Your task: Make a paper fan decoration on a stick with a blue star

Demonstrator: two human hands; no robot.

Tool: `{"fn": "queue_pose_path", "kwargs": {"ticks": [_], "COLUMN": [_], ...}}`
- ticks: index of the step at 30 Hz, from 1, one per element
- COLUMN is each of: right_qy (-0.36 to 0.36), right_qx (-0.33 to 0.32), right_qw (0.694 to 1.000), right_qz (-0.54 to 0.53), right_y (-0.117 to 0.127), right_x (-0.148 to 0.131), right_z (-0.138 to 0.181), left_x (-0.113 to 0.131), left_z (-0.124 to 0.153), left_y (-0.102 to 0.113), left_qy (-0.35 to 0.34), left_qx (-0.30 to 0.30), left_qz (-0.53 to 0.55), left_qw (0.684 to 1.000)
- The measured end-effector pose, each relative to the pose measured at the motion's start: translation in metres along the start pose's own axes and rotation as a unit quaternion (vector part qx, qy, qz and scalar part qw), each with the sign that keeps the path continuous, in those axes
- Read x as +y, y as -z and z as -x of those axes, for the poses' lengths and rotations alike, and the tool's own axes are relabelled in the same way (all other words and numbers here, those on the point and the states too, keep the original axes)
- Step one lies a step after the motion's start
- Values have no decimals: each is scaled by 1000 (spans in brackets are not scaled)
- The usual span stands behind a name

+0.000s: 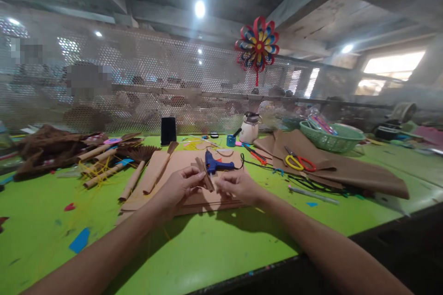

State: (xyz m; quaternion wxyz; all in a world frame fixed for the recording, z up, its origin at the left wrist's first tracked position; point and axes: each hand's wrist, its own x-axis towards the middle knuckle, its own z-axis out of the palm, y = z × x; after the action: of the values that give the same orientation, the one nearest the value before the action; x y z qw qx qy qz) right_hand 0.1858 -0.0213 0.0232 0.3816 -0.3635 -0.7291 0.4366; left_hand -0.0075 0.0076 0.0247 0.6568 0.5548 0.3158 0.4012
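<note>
My left hand [178, 187] pinches a narrow folded strip of brown paper [208, 180] between thumb and fingers, above a stack of cardboard sheets [188, 207]. Close to the strip's right side is my right hand [241, 187], its fingers curled together; whether anything is between them I cannot make out. A blue hot glue gun [217, 164] lies on the cardboard just beyond both hands, its nozzle pointing up and away. To the left, a rolled brown paper tube with a fanned end [161, 168] rests on the cardboard, and another paper tube [132, 180] lies beside it.
Yellow- and red-handled scissors [300, 161] lie on large brown paper [346, 173] at the right. Beyond are a green basket [332, 140], a white jug [249, 129] and an upright phone [168, 130]. More paper tubes [104, 176] and crumpled brown material [51, 147] lie left.
</note>
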Motion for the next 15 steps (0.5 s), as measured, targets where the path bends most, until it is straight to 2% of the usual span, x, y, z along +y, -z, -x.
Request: {"fn": "queue_pose_path", "kwargs": {"ticks": [5, 7, 8, 9, 10, 15], "right_qy": [34, 20, 12, -4, -43, -140], "right_qx": [193, 261, 294, 329, 342, 353], "right_qw": [979, 965, 955, 935, 898, 800], "right_qz": [-63, -35, 22, 131, 275, 465], "right_y": [42, 66, 79, 93, 107, 168], "right_x": [-8, -6, -4, -1, 1, 14], "right_z": [-7, -12, -14, -14, -14, 8], "left_x": [5, 6, 6, 6, 5, 5], "left_z": [-4, -4, -4, -5, -5, -3], "left_y": [9, 11, 10, 10, 10, 7], "left_qy": [6, 9, 8, 8, 8, 1], "left_qx": [4, 8, 11, 13, 15, 37], "left_qz": [-8, -4, -3, -3, -4, -14], "left_qw": [1000, 1000, 1000, 1000, 1000, 999]}}
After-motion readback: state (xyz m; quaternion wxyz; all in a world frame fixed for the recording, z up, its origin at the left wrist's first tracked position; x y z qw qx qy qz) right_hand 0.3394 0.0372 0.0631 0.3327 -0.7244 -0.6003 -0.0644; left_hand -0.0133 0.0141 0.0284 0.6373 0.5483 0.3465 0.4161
